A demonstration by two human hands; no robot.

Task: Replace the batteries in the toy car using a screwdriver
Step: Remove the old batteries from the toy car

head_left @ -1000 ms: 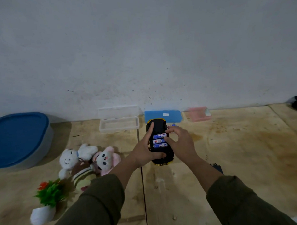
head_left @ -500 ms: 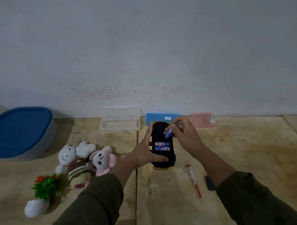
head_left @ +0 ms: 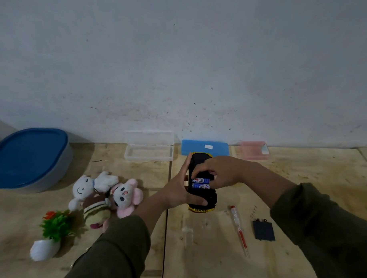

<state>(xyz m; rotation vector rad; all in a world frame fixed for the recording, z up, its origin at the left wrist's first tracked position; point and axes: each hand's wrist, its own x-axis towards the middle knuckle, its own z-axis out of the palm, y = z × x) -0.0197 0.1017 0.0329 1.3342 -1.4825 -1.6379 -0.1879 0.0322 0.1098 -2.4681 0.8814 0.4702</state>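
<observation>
Batteries (head_left: 200, 183) are sitting in the open bay on the underside of the toy car (head_left: 201, 179), which is lying upside down on the desk (head_left: 305, 186), just in front of the blue case (head_left: 204, 147) by the wall. The left hand (head_left: 180, 191) is clamping the car, thumb across the near end and forefinger running up its left side. The right hand (head_left: 223, 172) is reaching over the bay, fingertips pressing at the cells; whether it is pinching one or only touching them is hidden, so its grip cannot be told.

Working the cell out probably means levering one end up against the spring while the left hand is keeping the body flat, and not letting it pop loose.

Room is lying open to the right and near side, though the screwdriver (head_left: 238, 228), the small screws (head_left: 253, 212) and the dark cover (head_left: 263, 230) are resting there, near the right sleeve. The plush toys (head_left: 105, 195) are crowding the left.
</observation>
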